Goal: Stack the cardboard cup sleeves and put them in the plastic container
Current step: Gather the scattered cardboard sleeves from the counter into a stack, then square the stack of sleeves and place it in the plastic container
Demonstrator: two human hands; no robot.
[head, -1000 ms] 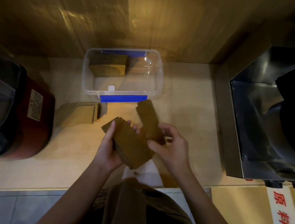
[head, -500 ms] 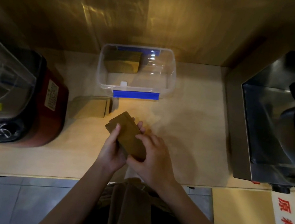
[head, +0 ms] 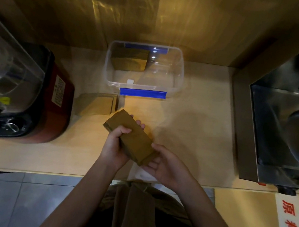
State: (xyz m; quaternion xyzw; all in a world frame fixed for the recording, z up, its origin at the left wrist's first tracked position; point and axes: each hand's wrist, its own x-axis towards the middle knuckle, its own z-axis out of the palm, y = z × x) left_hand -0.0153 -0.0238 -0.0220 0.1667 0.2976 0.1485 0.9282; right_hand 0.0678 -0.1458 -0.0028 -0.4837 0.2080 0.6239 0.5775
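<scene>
A stack of brown cardboard cup sleeves [head: 133, 136] is held flat and slanted above the counter's front edge. My left hand [head: 114, 144] grips its left side with the thumb on top. My right hand [head: 163, 165] cups the stack's near right end from below. A clear plastic container [head: 177, 78] with blue clips stands open at the back of the counter, with a block of sleeves [head: 129, 60] in its left half. More loose sleeves [head: 96, 105] lie on the counter just left of the held stack.
A red blender base with a clear jar [head: 17, 91] stands at the left. A steel machine [head: 285, 124] fills the right side. A wooden wall rises behind the container. A white label with red characters [head: 290, 222] sits at the lower right.
The single sleeve my right hand held has joined the stack. My right hand slid from on top of the stack to its near right end. The view shifted slightly.
</scene>
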